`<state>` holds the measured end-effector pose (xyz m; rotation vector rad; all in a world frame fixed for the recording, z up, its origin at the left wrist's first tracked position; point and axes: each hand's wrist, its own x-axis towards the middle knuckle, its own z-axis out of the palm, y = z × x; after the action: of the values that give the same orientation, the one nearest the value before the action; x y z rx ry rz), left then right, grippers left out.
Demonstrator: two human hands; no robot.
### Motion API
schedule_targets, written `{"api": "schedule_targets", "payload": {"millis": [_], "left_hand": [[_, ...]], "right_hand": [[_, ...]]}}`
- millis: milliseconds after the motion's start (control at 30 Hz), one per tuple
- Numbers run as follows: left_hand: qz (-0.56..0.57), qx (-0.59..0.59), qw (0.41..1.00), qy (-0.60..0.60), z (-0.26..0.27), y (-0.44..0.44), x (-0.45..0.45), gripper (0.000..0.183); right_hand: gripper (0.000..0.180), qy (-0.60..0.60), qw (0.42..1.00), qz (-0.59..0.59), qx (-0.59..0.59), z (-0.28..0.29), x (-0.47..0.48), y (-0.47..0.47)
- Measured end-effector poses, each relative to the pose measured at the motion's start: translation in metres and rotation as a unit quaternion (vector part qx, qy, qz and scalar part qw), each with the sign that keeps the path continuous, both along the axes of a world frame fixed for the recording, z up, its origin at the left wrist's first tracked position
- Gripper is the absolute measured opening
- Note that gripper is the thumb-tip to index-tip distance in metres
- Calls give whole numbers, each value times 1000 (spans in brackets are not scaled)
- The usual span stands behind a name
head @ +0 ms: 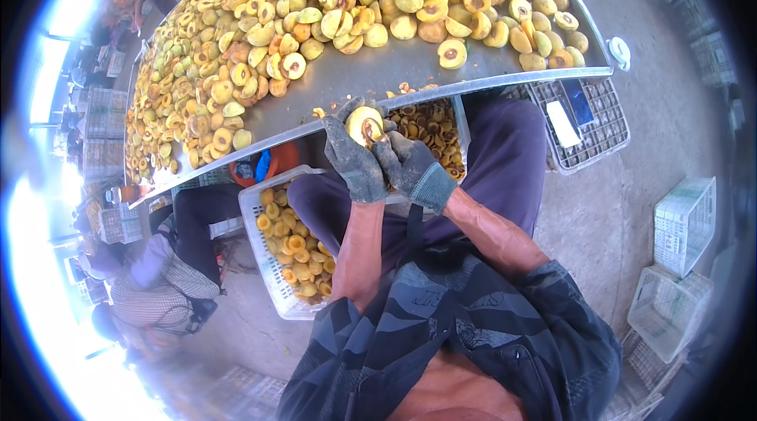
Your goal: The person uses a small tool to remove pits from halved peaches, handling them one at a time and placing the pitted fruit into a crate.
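Observation:
My left hand point(349, 155), in a dark grey work glove, holds a halved yellow stone fruit point(358, 123), probably a peach, cut face up with a brown centre. Gloved the same way, my right hand point(411, 164) is closed against the fruit's near right side. A thin, dark curved tool point(374, 133) seems to run from its fingers to the fruit's centre; its grip is hidden in the glove. Both hands are just off the near edge of a metal table point(355, 75) heaped with halved fruits point(260, 36).
Below the table edge, a crate point(463, 125) holds brownish-yellow scraps. A white crate point(254, 232) of hollowed fruit halves stands by my left knee. An upturned crate point(603, 137) carries a phone point(576, 103). More crates point(683, 226) stand right; a co-worker point(159, 285) sits left.

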<state>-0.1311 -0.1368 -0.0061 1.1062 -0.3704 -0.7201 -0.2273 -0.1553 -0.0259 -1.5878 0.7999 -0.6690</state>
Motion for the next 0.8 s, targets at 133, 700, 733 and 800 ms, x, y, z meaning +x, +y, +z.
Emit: {"api": "schedule_targets", "payload": {"millis": [133,700,733,800], "left_hand": [[-5,52,989,-139,2,0,-1,55],[-244,-12,968,48,-9,2,29,49],[-208,-6,976,61,-10,0,27,48],[-132,7,987,87,-12,-3,21,48]], "right_hand": [[34,-42,996,37,-69,-23,-1,-3],[44,-132,799,224,542,32,-38,-12],[44,-144,773,246,566,31,-40,-16],[45,-177,739,278,588,21,-43,-18]]}}
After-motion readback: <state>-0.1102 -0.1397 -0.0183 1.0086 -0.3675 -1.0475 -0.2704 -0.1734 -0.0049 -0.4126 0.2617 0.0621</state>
